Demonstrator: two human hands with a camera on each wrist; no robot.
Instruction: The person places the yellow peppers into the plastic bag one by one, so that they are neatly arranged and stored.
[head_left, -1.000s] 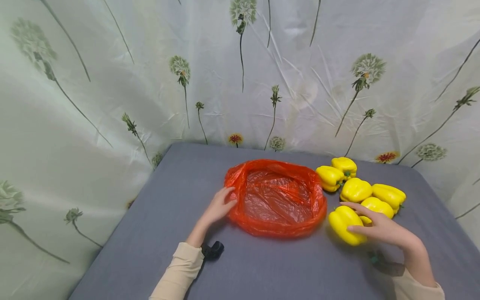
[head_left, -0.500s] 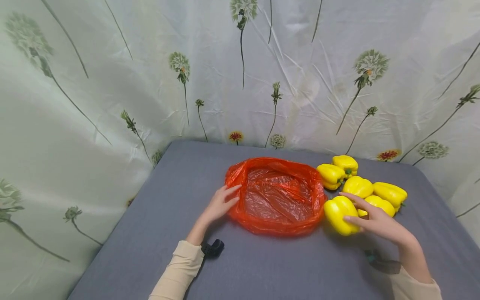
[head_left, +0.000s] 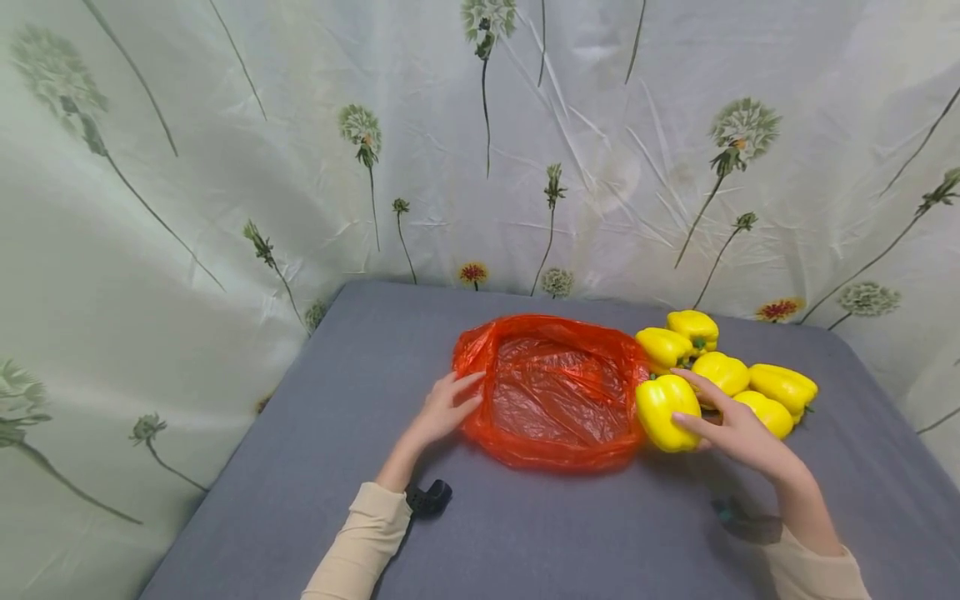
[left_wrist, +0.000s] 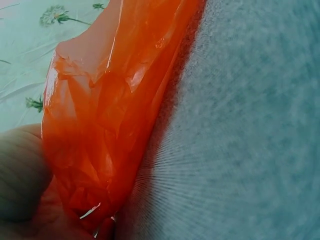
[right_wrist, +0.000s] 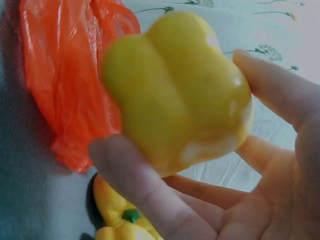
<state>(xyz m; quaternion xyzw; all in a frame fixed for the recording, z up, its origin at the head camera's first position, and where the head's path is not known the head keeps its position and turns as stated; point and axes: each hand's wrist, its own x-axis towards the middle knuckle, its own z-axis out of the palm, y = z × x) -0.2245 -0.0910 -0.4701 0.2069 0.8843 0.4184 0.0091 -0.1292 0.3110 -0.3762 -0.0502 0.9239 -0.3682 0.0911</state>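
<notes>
An open red plastic bag [head_left: 555, 392] lies spread on the grey table [head_left: 360, 358]. My left hand [head_left: 444, 407] rests at the bag's left rim, fingers straight and touching the plastic; the left wrist view shows the bag [left_wrist: 105, 115] pressed against the palm. My right hand [head_left: 731, 425] grips a yellow bell pepper [head_left: 663, 412] lifted just off the table by the bag's right edge. In the right wrist view the pepper [right_wrist: 175, 95] sits between thumb and fingers, with the bag [right_wrist: 65, 75] behind it.
Several more yellow peppers [head_left: 720, 371] lie clustered at the table's right rear. A flowered curtain [head_left: 225, 167] surrounds the table on the left, back and right. A small black object [head_left: 429, 498] lies by my left sleeve.
My right hand has lifted the near pepper from the table and carried it left toward the bag's right rim. The left hand has stayed at the bag's left rim.
</notes>
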